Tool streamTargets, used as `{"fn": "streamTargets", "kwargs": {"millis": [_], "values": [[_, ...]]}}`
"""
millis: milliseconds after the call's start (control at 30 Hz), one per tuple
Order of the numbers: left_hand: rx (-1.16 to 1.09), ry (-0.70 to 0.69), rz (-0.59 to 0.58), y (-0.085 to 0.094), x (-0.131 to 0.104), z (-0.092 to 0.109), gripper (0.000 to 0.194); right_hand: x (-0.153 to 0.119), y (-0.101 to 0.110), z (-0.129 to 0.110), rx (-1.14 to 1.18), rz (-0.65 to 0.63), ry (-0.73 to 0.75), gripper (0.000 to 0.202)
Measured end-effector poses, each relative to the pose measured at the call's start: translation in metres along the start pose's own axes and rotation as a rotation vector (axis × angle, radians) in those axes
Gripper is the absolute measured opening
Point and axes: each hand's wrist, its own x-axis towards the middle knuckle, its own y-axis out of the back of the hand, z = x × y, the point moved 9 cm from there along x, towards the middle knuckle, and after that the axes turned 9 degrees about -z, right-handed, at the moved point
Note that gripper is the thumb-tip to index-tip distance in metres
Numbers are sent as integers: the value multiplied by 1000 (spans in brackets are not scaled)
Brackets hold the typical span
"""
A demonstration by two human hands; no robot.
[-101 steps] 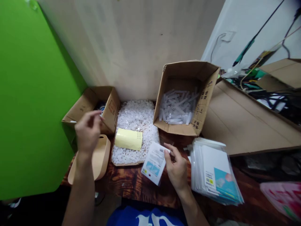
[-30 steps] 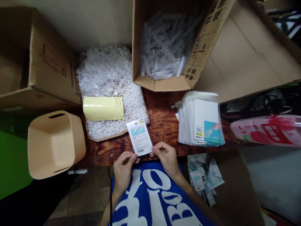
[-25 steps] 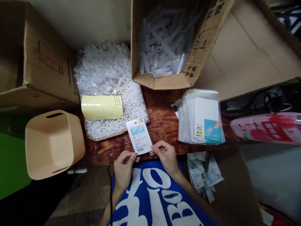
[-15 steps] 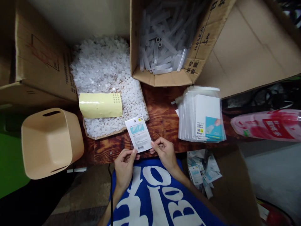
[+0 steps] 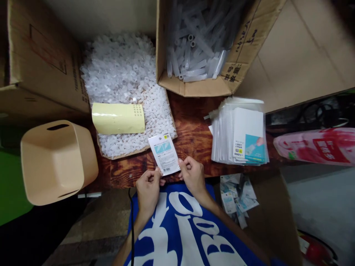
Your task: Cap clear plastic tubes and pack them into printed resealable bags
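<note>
A small printed package [image 5: 165,155], white with pale blue pictures and a barcode, lies over the table's front edge between my hands. My left hand [image 5: 149,186] pinches its lower left corner. On the lower right side, the fingers of my right hand [image 5: 192,175] are closed at its edge. Just beyond the package is a cardboard tray [image 5: 130,152] heaped with small white and clear plastic pieces [image 5: 119,74]. A yellow sticker sheet [image 5: 118,118] rests on those pieces. To the right stands a stack of clear bags with printed cards [image 5: 240,133].
An open carton [image 5: 194,88] of translucent tubes [image 5: 194,48] stands at the back. A beige bin [image 5: 88,162] is at the left. A pink bottle [image 5: 316,146] lies at the right. Below the table edge, a box [image 5: 273,214] holds finished-looking packets [image 5: 238,195].
The view has shifted slightly. Both hands keep hold of the package at its lower corners, and it has hardly moved.
</note>
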Motion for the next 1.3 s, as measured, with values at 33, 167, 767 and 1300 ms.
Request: {"fn": "streamTargets", "kwargs": {"millis": [33,167,767,1300], "values": [[6,12,1,0,0,-1,38,0,0,-1,-25,10,4,38],[6,33,-7,-1,2,-4,40,1,2,-5,-75,35,22,40],[-414,14,-203,-25,11,8,33,-5,4,17,526,-79,30,40],[-258,-184,-177,-6,-1,43,27,2,-13,-32,670,-414,68,38]]}}
